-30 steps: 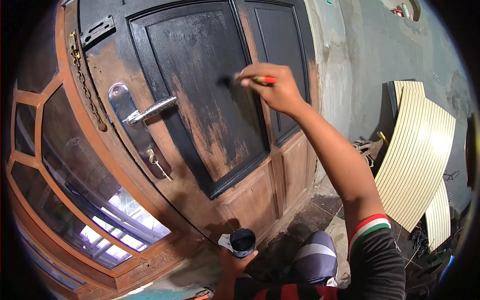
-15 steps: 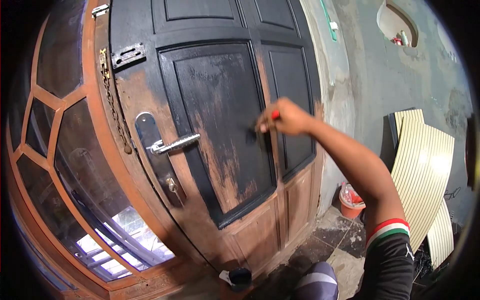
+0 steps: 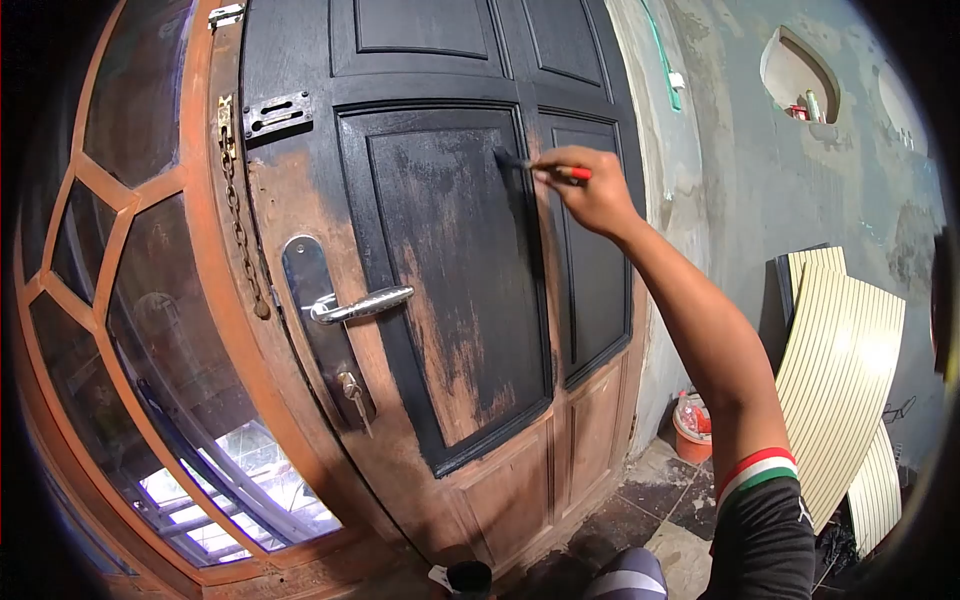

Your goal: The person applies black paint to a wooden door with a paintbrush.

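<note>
My right hand [image 3: 592, 190] is closed around a paintbrush [image 3: 577, 173] with a red handle. Its dark bristles touch the upper right part of a recessed door panel [image 3: 450, 250]. Black paint covers much of this panel, but brown wood shows through in streaks at its lower left. The wooden door [image 3: 420, 90] is black above and bare brown along the bottom. At the bottom edge of the view is a dark cup [image 3: 468, 577], partly cut off, with a whitish patch beside its rim. My left hand cannot be made out.
A metal door handle [image 3: 365, 304] juts out, with keys [image 3: 352, 388] in the lock below. A chain [image 3: 236, 215] hangs at the frame beside the glazed side window [image 3: 150, 300]. An orange bucket [image 3: 692, 432] and striped panels [image 3: 845, 370] stand by the right wall.
The paintbrush and my right hand have moved up along the panel's right side. My view has tilted slightly upward, so the cup sits lower in the picture.
</note>
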Motion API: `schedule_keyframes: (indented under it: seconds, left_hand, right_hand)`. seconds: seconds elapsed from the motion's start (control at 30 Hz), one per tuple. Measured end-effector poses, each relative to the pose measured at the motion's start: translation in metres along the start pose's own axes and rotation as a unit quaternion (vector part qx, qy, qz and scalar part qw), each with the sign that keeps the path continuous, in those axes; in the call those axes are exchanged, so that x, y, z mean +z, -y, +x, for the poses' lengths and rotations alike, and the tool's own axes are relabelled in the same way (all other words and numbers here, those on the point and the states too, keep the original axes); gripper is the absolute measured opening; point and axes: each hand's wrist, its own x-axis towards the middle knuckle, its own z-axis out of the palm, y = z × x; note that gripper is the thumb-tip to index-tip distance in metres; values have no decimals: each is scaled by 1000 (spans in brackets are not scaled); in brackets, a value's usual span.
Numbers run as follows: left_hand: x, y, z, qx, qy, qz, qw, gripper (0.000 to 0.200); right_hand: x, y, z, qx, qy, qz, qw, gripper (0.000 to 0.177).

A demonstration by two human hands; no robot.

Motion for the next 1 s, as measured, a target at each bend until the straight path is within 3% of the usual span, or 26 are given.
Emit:
schedule_keyframes:
  seconds: [0.07, 0.3, 0.33, 0.43, 0.47, 0.57, 0.7, 0.83, 0.9, 1.0]
  left_hand:
    - [1, 2, -1, 2, -3, -2, 1000, 76]
    - [3, -4, 6, 0, 2, 3, 1000, 76]
    - [5, -3, 4, -1, 3, 3, 1000, 76]
    - [10, -8, 8, 0, 7, 1, 1000, 76]
    - [9, -10, 9, 1, 7, 2, 1000, 76]
    - [10, -9, 10, 5, 12, 6, 1000, 76]
    - [15, -10, 7, -1, 14, 5, 1000, 76]
    - [15, -5, 1, 0, 17, 7, 1000, 77]
    - [15, -4, 3, 3, 22, 7, 1000, 77]
    - [14, -4, 5, 6, 27, 9, 1000, 77]
  right_hand:
    - [1, 0, 10, -10, -77, 21, 997, 18]
    - [-7, 12, 22, -42, 10, 11, 999, 18]
    - [-6, 7, 26, -47, -37, 28, 998, 20]
    - [5, -1, 27, -72, -42, 27, 996, 21]
    - [7, -2, 20, -45, 17, 26, 999, 19]
    - [-7, 13, 18, -32, 77, 15, 996, 18]
    - [5, 11, 29, -83, -82, 21, 993, 14]
    - [29, 5, -46, -120, 11, 21, 992, 36]
    - [30, 21, -111, -91, 60, 30, 994, 44]
    - [23, 27, -203, -34, 219, 100, 970, 37]
